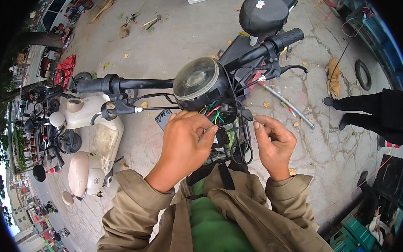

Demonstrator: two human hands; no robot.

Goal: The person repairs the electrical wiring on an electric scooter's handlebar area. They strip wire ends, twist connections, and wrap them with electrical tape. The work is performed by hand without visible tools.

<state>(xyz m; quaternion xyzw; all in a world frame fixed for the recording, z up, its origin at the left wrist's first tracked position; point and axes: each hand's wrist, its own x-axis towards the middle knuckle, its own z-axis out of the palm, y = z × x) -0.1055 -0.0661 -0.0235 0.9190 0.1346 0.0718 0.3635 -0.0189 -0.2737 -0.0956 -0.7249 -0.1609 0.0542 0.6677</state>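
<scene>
In front of me stands an electric bike's handlebar (148,83) with a round, clear-faced headlight (198,77) at its middle. Thin coloured wires (217,112), red, green and yellow among them, come out of the housing's near side. My left hand (184,138) is closed in a pinch right at these wires, and their ends run to its fingertips. To the right of the housing my right hand (276,142) is raised, thumb and forefinger pinched together. A tiny dark bit shows at those fingertips, too small to name.
A phone (164,119) lies behind my left hand. Black brake levers (295,68) and a dark mirror (264,12) stick out from the bar. Cream scooters (90,119) stand at left. At right are a metal pipe (288,104), a dog (334,78), a tyre (362,75) and a person (371,115).
</scene>
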